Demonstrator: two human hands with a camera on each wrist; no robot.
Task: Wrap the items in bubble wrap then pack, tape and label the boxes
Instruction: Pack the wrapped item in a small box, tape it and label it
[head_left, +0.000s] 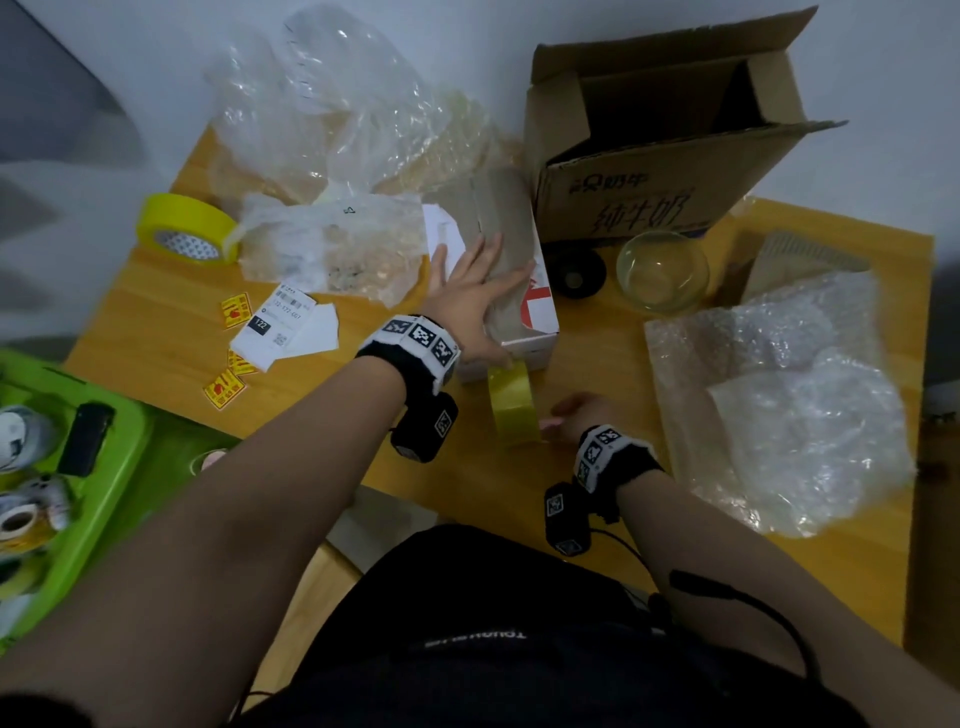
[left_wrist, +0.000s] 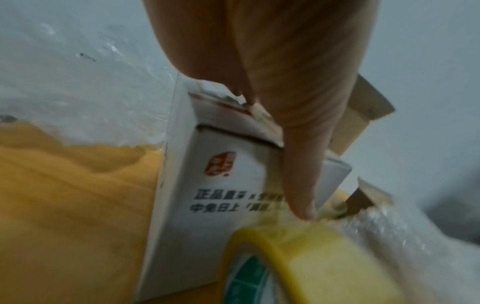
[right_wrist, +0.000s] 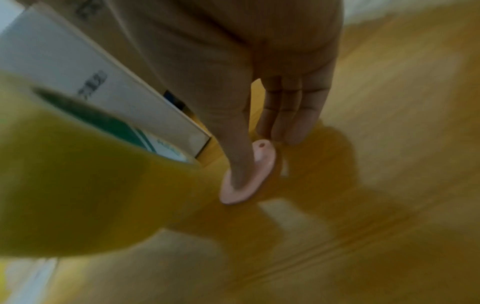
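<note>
Left hand (head_left: 475, 291) lies flat, fingers spread, on the small box (head_left: 511, 270); right hand (head_left: 574, 415) pinches the tape roll (head_left: 511, 408).

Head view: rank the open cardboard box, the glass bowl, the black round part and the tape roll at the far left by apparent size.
1. open cardboard box
2. tape roll and glass bowl, which look alike, so no ranking between them
3. black round part

The wooden table (head_left: 426, 467) had loads on it: a small white box (head_left: 524, 312), a big open carton (head_left: 649, 171), a glass bowl (head_left: 662, 270), a yellow tape roll (head_left: 184, 228), bubble wrap (head_left: 795, 410), and stickers (head_left: 223, 387).
</note>
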